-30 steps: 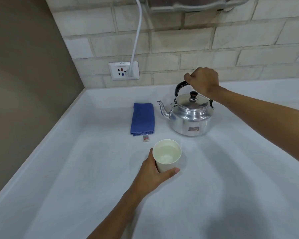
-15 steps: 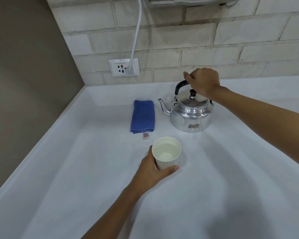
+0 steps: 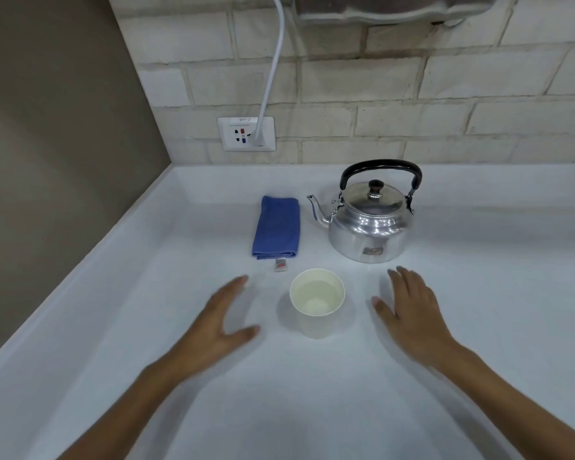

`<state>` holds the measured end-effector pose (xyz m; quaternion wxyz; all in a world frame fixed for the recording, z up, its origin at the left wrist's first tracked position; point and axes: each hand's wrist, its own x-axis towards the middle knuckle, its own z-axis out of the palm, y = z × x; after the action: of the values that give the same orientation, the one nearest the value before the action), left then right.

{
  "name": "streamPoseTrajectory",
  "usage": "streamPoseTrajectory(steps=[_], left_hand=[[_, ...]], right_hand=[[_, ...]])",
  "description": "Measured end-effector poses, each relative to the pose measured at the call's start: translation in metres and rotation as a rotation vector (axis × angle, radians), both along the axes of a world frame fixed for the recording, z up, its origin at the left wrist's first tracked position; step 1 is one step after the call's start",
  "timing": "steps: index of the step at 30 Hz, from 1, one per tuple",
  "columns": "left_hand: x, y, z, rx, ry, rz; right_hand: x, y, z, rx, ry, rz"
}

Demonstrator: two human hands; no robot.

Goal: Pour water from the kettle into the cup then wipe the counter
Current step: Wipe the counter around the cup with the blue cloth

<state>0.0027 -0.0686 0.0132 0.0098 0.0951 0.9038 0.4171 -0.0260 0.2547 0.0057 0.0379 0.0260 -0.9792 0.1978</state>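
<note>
Both hands are spread flat and empty — left hand (image 3: 220,322) and right hand (image 3: 409,310) either side of the cup (image 3: 317,303), touching nothing. Cup holds water; kettle (image 3: 369,220) stands behind it, blue cloth (image 3: 277,228) folded just left — all on the counter (image 3: 312,393).

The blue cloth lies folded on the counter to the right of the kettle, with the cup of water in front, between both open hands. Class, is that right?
One detail is wrong. The head view shows the blue cloth folded to the left of the kettle, not the right. The cup does hold water and stands between the open left hand and right hand.
</note>
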Motion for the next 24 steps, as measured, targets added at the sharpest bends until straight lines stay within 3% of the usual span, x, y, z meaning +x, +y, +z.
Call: streamPoseTrajectory(steps=[4, 8, 14, 24], left_hand=[[-0.050, -0.006, 0.010, -0.069, 0.098, 0.150], [-0.113, 0.017, 0.016, -0.283, 0.203, 0.147], [-0.189, 0.055, 0.010, -0.634, 0.103, 0.068], [-0.235, 0.081, -0.023, -0.631, -0.041, 0.140]], right_hand=[[0.012, -0.008, -0.026, 0.191, -0.055, -0.018], [0.010, -0.008, -0.033, 0.215, -0.010, -0.042], [0.012, -0.010, -0.030, 0.220, -0.019, -0.041], [0.013, -0.013, -0.027, 0.199, -0.026, -0.040]])
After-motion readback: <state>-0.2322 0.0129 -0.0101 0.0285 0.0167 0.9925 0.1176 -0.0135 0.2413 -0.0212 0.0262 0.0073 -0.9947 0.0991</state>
